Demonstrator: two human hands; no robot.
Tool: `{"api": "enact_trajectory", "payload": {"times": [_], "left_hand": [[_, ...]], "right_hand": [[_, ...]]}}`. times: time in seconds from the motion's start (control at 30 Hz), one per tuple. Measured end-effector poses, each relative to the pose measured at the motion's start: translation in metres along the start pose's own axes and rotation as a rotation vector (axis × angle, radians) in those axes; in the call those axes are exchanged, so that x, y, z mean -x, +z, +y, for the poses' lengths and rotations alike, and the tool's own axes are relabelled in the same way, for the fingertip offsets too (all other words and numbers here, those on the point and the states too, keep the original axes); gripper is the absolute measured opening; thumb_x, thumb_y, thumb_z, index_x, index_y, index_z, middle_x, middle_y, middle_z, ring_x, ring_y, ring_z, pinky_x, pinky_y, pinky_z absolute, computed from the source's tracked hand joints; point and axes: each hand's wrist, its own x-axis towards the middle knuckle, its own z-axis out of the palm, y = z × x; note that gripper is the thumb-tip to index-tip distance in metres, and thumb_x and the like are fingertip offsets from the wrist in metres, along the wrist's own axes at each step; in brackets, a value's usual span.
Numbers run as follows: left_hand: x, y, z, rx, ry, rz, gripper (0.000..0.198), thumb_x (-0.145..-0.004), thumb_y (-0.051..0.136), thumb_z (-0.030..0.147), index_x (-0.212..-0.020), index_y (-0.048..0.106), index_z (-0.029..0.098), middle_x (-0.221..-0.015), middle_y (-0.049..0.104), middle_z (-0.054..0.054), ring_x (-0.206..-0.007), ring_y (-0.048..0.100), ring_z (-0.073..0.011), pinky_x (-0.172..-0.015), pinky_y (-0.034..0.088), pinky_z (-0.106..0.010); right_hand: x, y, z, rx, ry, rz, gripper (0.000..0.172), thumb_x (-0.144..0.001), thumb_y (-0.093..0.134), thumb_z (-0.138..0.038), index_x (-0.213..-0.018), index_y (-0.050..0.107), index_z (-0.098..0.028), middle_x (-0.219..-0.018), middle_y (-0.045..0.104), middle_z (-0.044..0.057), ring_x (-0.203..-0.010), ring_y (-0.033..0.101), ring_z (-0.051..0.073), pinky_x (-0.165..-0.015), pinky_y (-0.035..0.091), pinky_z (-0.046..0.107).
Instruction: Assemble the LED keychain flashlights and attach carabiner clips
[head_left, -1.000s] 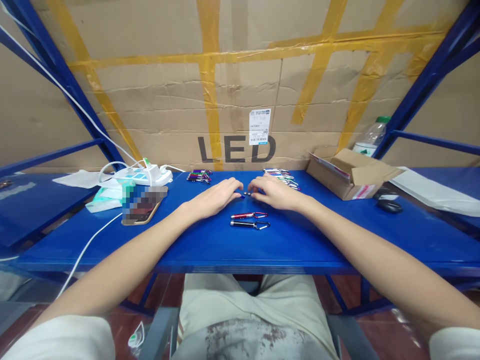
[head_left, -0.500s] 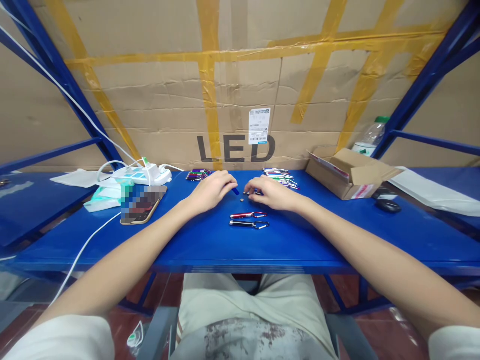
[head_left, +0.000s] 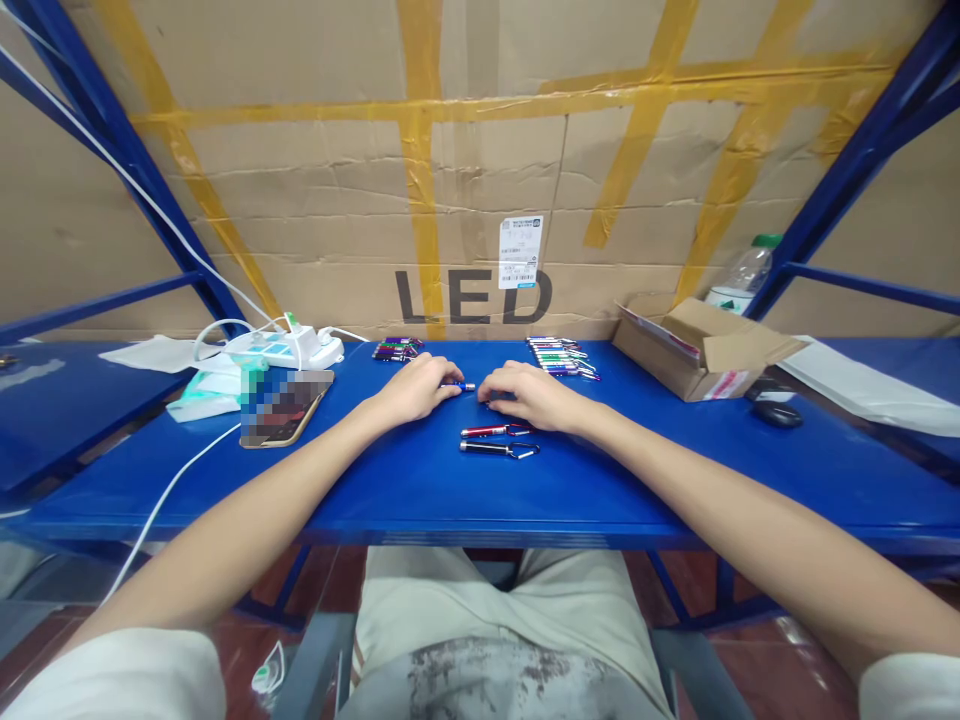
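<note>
Between its thumb and fingers, my left hand point(head_left: 420, 388) grips a small blue flashlight point(head_left: 468, 387), whose silver end points right. Close by on the right, my right hand point(head_left: 529, 393) curls low over the table with fingertips together; whatever they pinch is too small or hidden to name. Nearer to me lie a red mini flashlight point(head_left: 481, 432) and a black mini flashlight point(head_left: 484, 448), side by side, each with a carabiner clip at its right end. My right fingers partly cover the red one's clip.
Behind my hands, a small pile of flashlights point(head_left: 396, 349) sits left and a longer row of flashlights point(head_left: 559, 357) right. A phone point(head_left: 296, 415) and a power strip point(head_left: 315, 350) are at left. An open cardboard box point(head_left: 690, 350) and a black mouse point(head_left: 777, 413) stand at right.
The blue flashlight has turned, and its silver end now shows. My right hand has shifted slightly left and down, covering the small round pieces that lay on the table.
</note>
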Motion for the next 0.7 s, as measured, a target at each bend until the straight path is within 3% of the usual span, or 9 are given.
{"api": "enact_trajectory", "payload": {"times": [0.1,0.23,0.43,0.6,0.7], "left_hand": [[0.001,0.003,-0.001,-0.053,0.005,-0.024,0.027,-0.104,0.064,0.035,-0.120,0.080,0.020,-0.120,0.077,-0.012,-0.114,0.064,-0.0325,-0.103,0.049,-0.044],[-0.001,0.004,0.002,0.008,-0.038,0.040,0.021,-0.100,0.068,0.032,-0.114,0.080,0.022,-0.118,0.079,-0.009,-0.113,0.064,-0.0310,-0.103,0.049,-0.043],[-0.005,0.004,0.009,0.250,-0.179,0.115,0.021,-0.093,0.076,0.031,-0.112,0.080,0.022,-0.111,0.082,-0.004,-0.085,0.069,-0.0205,-0.084,0.053,-0.035],[-0.007,0.011,0.010,0.500,-0.209,0.148,0.024,-0.090,0.079,0.032,-0.110,0.079,0.018,-0.105,0.082,-0.006,-0.080,0.071,-0.0191,-0.081,0.056,-0.035],[-0.009,0.018,0.011,0.688,-0.168,0.136,0.029,-0.084,0.085,0.035,-0.105,0.078,0.017,-0.099,0.082,-0.007,-0.086,0.074,-0.0205,-0.084,0.059,-0.035]], "right_hand": [[0.001,-0.001,0.001,0.006,0.010,-0.015,0.016,-0.101,0.065,-0.014,-0.108,0.075,-0.024,-0.112,0.082,0.007,-0.103,0.069,0.027,-0.094,0.051,0.041],[0.001,-0.004,0.001,0.000,0.043,-0.024,0.015,-0.100,0.065,-0.014,-0.110,0.073,-0.023,-0.107,0.081,0.006,-0.102,0.071,0.026,-0.092,0.052,0.038],[0.001,-0.004,-0.002,-0.098,0.135,-0.033,0.024,-0.091,0.068,-0.010,-0.112,0.065,-0.022,-0.098,0.079,0.003,-0.092,0.073,0.020,-0.084,0.054,0.032],[0.003,-0.009,0.001,-0.209,0.195,-0.052,0.031,-0.086,0.067,-0.011,-0.112,0.057,-0.024,-0.090,0.077,0.000,-0.081,0.072,0.019,-0.074,0.055,0.030],[0.004,-0.017,0.003,-0.270,0.203,0.052,0.033,-0.085,0.068,-0.015,-0.114,0.054,-0.025,-0.092,0.076,0.000,-0.080,0.072,0.019,-0.075,0.057,0.032]]}}
